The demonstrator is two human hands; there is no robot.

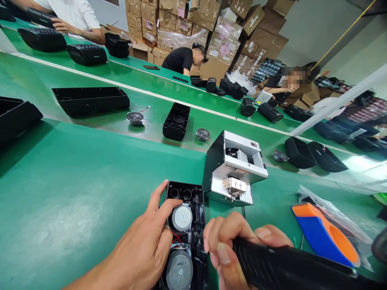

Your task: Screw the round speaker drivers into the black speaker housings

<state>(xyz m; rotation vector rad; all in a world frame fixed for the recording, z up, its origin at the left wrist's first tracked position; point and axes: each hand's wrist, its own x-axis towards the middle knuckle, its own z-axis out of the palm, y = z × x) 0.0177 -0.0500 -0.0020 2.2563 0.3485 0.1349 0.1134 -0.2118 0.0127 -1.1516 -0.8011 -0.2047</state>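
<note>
Gripping a black tool [281,259], the right hand [231,241] could snag the red wires [177,238] if the tool skids; the left hand [145,241] lies spread on the speaker box [198,205], which might twist on the green surface [90,181] if pressed unevenly.

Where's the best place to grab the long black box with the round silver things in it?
The black box is probably best held by its long left edge, coming from the left: that edge is straight, and the left hand reaches over that side. The right hand and black tool crowd the right. I'd avoid the red wires between the silver discs.
</note>
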